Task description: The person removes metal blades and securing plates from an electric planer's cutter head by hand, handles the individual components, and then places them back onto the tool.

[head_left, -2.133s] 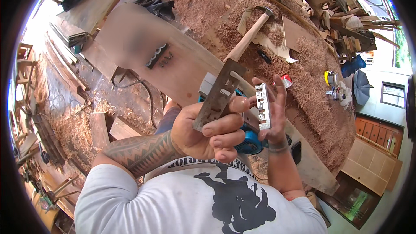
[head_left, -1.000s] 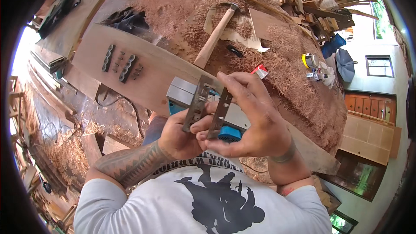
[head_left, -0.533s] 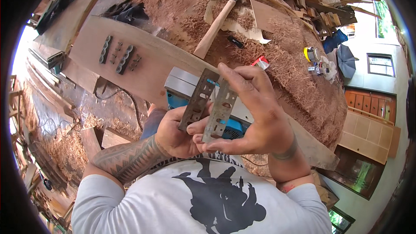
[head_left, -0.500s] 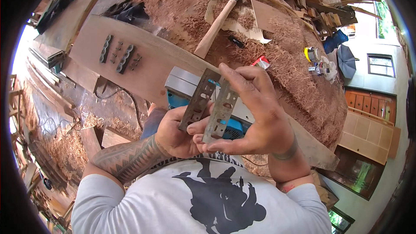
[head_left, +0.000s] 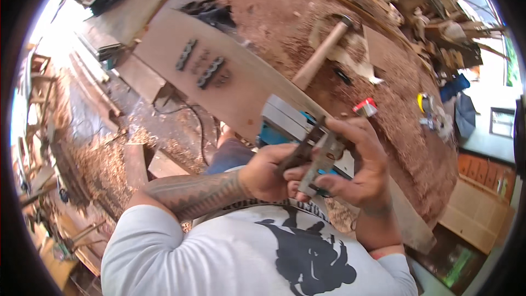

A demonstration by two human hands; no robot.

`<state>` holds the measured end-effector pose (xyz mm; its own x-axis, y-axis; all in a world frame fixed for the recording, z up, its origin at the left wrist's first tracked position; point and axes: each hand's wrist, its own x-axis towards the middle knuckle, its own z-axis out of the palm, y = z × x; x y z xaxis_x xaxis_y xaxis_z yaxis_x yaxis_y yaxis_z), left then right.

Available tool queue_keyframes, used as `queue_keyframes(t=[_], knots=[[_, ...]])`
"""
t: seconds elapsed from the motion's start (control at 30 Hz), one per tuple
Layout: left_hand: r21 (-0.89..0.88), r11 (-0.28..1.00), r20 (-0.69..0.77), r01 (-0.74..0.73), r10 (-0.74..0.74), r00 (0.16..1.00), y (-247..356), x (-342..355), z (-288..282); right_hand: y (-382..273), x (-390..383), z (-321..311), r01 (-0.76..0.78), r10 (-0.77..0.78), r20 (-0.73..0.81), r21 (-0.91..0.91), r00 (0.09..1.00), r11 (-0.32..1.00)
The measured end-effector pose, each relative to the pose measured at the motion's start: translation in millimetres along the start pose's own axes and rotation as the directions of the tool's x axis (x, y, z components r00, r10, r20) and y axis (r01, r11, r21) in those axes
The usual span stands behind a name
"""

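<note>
Both hands meet in front of my chest over a blue and grey electric planer that lies upside down on a wooden board. My left hand grips a dark, narrow metal blade holder. My right hand pinches a lighter grey metal plate pressed against the dark one. The two strips stand tilted, side by side, touching each other.
Two more dark metal strips lie on the board farther out. A wooden-handled hammer rests on the sawdust-covered bench beyond, near a small red and white tube. Wood offcuts and shavings cover the floor at left.
The two metal pieces, held apart and high earlier, have come together and lower. My hands have closed in tighter around them near my chest.
</note>
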<state>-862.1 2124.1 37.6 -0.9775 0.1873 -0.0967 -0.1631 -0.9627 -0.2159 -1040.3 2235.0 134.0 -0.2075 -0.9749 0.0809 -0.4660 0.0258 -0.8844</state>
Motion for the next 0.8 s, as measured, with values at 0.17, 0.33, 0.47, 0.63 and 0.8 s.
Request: queue_keyframes(t=[0.17,0.33,0.47,0.63,0.8], knots=[[0.092,0.994,-0.014,-0.062,0.063,0.998,2.4,-6.0,-6.5,8.9,1.9,24.5,-0.112,0.177,-0.099,0.465,0.979,0.878],[0.051,0.996,-0.085,-0.074,0.078,0.993,13.0,-25.2,-3.7,6.1,18.3,39.6,-0.187,0.351,-0.099,0.698,0.931,0.692],[0.142,0.986,-0.137,-0.089,0.109,0.985,35.1,-44.4,-3.6,6.6,42.2,46.6,-0.227,0.353,-0.011,0.748,0.936,0.623],[0.104,0.981,-0.185,-0.165,0.182,0.966,72.2,-74.8,-26.1,13.3,89.2,50.7,-0.194,0.310,-0.025,0.733,0.950,0.652],[0.662,0.749,-0.360,0.012,0.304,0.882,115.2,-115.0,-43.6,11.1,168.0,77.2,-0.179,0.319,-0.131,0.604,0.939,0.776]])
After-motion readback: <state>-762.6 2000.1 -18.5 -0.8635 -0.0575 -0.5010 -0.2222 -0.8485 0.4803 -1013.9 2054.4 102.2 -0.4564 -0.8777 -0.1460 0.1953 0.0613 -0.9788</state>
